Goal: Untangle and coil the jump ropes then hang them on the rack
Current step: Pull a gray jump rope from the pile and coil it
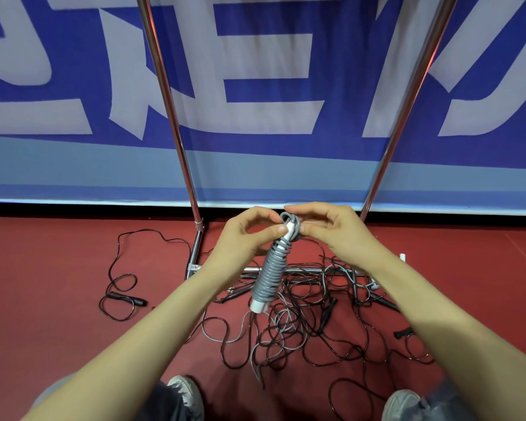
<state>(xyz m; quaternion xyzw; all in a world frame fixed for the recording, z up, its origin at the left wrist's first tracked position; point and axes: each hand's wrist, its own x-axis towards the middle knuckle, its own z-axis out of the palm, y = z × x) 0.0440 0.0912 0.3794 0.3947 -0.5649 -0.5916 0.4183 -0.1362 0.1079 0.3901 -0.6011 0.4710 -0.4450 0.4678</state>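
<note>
Left hand point(246, 238) and right hand point(331, 229) pinch one grey plastic jump rope point(269, 273), nearly coiled; tangled black ropes point(313, 326) at its 6 o'clock untouched, early days.

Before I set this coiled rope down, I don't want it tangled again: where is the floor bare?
The coiled gray jump rope could go on the bare red floor left of the lone black jump rope, or on the floor right of the rack's right post. Crowded: the tangle of ropes around the rack's base bar.
</note>
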